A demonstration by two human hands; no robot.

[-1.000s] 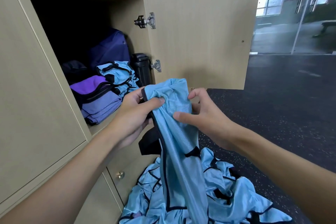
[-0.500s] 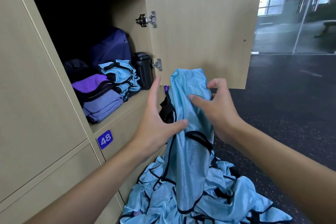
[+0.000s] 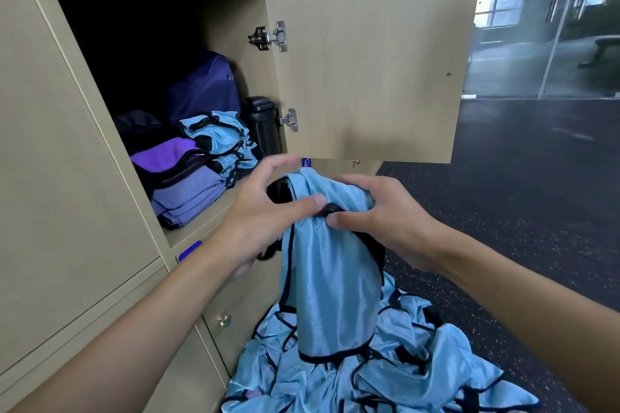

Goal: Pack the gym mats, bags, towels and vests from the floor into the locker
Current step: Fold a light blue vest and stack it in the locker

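1. A blue vest [image 3: 330, 265] is hanging in front of the open locker [image 3: 188, 218] — above the floor pile [image 3: 385, 375].
2. Both hands — left [image 3: 265, 211], right [image 3: 385, 218] — are pinching its bunched top.
3. Folded vests [image 3: 221, 141] and towels [image 3: 183, 184] are lying inside.

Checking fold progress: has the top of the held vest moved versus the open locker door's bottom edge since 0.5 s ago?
Yes. The held vest top dropped: it overlapped the locker door bottom edge, now sits below it.

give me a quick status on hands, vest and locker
Both hands, left hand and right hand, gripping blue vest at its top. Vest pile on floor. Locker door open, nothing blocking the shelf.
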